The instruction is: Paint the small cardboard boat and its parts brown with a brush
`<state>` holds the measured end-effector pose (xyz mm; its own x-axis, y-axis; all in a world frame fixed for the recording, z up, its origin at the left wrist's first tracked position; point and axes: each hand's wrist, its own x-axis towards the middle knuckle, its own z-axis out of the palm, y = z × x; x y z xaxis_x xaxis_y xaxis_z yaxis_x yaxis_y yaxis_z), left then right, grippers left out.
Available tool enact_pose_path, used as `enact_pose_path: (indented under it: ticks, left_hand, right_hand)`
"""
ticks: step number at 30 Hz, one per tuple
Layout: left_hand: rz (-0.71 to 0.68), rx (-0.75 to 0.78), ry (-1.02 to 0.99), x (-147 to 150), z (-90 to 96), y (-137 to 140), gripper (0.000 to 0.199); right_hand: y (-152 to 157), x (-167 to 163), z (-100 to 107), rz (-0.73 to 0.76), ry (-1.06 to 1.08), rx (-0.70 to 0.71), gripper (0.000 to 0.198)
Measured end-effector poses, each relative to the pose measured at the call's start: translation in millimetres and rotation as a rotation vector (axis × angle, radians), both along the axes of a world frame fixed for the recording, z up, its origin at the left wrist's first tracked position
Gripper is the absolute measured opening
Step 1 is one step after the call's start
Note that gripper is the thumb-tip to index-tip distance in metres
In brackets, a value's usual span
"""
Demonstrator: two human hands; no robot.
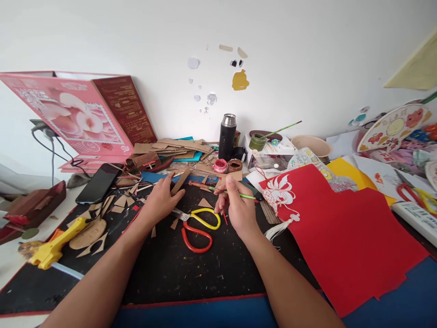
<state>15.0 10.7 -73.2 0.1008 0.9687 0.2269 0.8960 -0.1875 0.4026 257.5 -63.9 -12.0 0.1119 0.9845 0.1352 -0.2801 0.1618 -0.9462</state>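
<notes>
My right hand is closed around a green-handled paintbrush, with its thumb up and its fingertips curled. Toward the left, the brush end looks reddish-brown. My left hand rests low over the black mat, fingers apart. Between its thumb and index finger lies a cardboard strip; whether they press on it is hard to see. Below and between the hands are scissors with one yellow and one red handle. Behind them stand open jars of red paint and brown paint.
Cardboard scraps are heaped at the back beside a black flask. A green jar holds another brush. Red sheet covers the right side. At left are a phone, a yellow glue gun and a pink box.
</notes>
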Motion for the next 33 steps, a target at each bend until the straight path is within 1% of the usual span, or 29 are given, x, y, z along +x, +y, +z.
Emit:
enact_pose_path:
  ticks: [4, 8, 13, 18, 23, 25, 28, 30, 33]
  left_hand:
    - [0.000, 0.029, 0.041, 0.7, -1.6, -2.2, 0.074]
    - [-0.016, 0.075, 0.152, 5.8, -3.6, -6.9, 0.072]
    - [-0.057, 0.117, 0.275, 13.5, 1.4, -13.7, 0.071]
    - [-0.048, 0.159, 0.252, 13.9, 7.5, -16.4, 0.075]
    - [-0.071, 0.119, 0.244, 13.7, 6.2, -18.1, 0.081]
    - [-0.073, 0.109, 0.245, 13.4, 5.3, -17.5, 0.078]
    - [-0.045, 0.107, 0.232, 11.1, 4.8, -14.1, 0.068]
    - [-0.024, 0.115, 0.221, 8.9, 4.3, -10.6, 0.063]
    - [-0.009, 0.154, 0.223, 6.2, 2.1, -6.0, 0.062]
  right_hand:
    - [-1.1, -1.2, -1.3, 0.015, -0.029, 0.019, 0.070]
    - [-1.7, -1.8, -2.0, 0.008, -0.027, 0.025, 0.070]
    - [-2.0, -1.6, -3.3, 0.024, -0.020, 0.036, 0.068]
    - [-1.9, -1.6, -4.4, 0.030, -0.025, 0.043, 0.067]
    - [-1.3, -1.6, -3.6, 0.022, -0.037, 0.030, 0.068]
    - [-1.0, -1.4, -2.9, 0.012, -0.035, 0.019, 0.068]
    - [0.5, -1.6, -3.6, -0.003, -0.036, -0.007, 0.068]
    - [2.4, -2.5, -6.4, -0.016, -0.041, -0.026, 0.068]
    - [6.9, -4.0, -12.7, -0.045, -0.047, -0.045, 0.072]
